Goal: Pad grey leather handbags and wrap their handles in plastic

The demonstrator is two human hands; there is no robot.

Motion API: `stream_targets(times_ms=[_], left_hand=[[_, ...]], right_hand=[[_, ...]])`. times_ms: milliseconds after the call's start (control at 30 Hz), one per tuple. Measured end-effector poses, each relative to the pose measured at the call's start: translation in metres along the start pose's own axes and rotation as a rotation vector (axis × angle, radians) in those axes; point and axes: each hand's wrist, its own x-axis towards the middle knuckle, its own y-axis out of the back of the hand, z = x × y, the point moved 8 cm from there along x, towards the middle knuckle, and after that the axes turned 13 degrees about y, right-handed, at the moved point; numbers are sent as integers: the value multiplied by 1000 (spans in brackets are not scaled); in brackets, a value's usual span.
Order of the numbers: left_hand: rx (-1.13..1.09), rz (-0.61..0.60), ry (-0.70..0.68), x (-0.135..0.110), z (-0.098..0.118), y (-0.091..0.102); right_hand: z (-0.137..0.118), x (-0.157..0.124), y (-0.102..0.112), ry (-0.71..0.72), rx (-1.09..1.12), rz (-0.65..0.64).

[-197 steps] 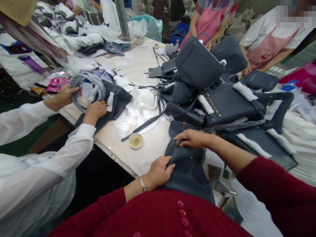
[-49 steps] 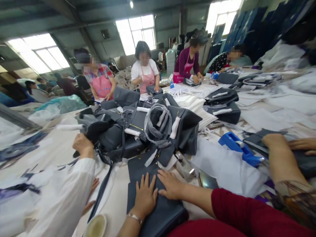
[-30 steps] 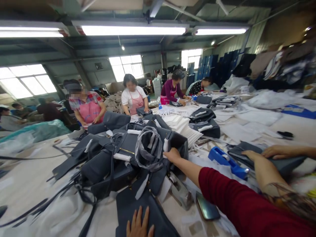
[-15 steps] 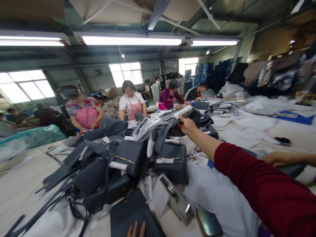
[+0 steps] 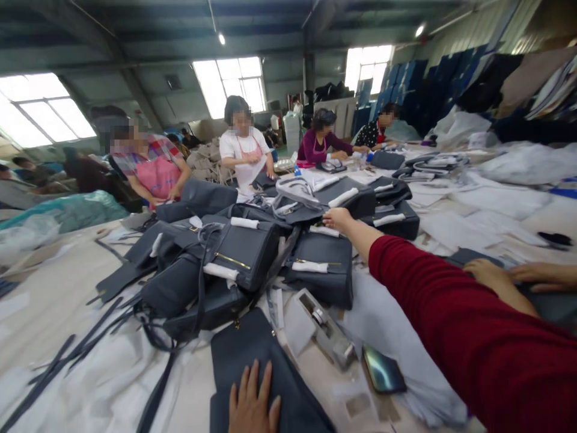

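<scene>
My left hand [image 5: 253,400] lies flat with spread fingers on a dark grey leather bag [image 5: 241,349] at the table's near edge. My right hand [image 5: 339,220] reaches far forward to the bag pile. Its fingers are closed at the edge of a dark grey handbag [image 5: 311,209] lying on top; the fingertips are partly hidden. Below that hand stands another dark handbag [image 5: 322,255] with a gold zip and white-wrapped parts. To the left lies one more zipped handbag [image 5: 252,240], among loose straps [image 5: 201,288].
A tape dispenser [image 5: 327,331] and a phone [image 5: 383,368] lie right of the near bag. White sheets [image 5: 387,331] cover the table there. Another person's hands [image 5: 489,276] rest on dark material at the right. Several co-workers [image 5: 243,141] stand across the table.
The view has tilted down. My right hand has lowered with the top handbag, which now lies flatter on the pile. More of my left hand shows on the near bag.
</scene>
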Motion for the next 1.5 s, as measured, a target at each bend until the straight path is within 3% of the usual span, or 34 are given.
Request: stream_targets(times_ms=[100,200,333,433,567,700,800,900,1033,1300,1500], left_hand=[[16,83,-41,-6,6,8],[41,128,-72,-7,11,5],[62,152,-89,-6,15,3],[79,154,-88,-8,18,6],[91,148,-94,-10,21,8],[80,149,-105,-12,22,8],[73,145,-99,-13,21,10],[66,160,-112,-16,22,13],[51,173,-113,-17,21,13],[25,137,-101,-15,18,11],[28,155,-98,-16,17,11]], right_hand=[[20,-18,27,-48,-52,1],[31,-47,65,-3,-186,-119],[50,-115,110,54,-544,-375],[70,-170,127,74,-761,-530],[90,-239,119,121,-953,-673],[93,-293,86,253,-1120,-734],[96,-317,63,266,-1214,-724],[101,-324,48,235,-1264,-714],[111,-315,45,173,-1205,-714],[95,-273,80,124,-1115,-716],[94,-267,100,-9,-786,-660]])
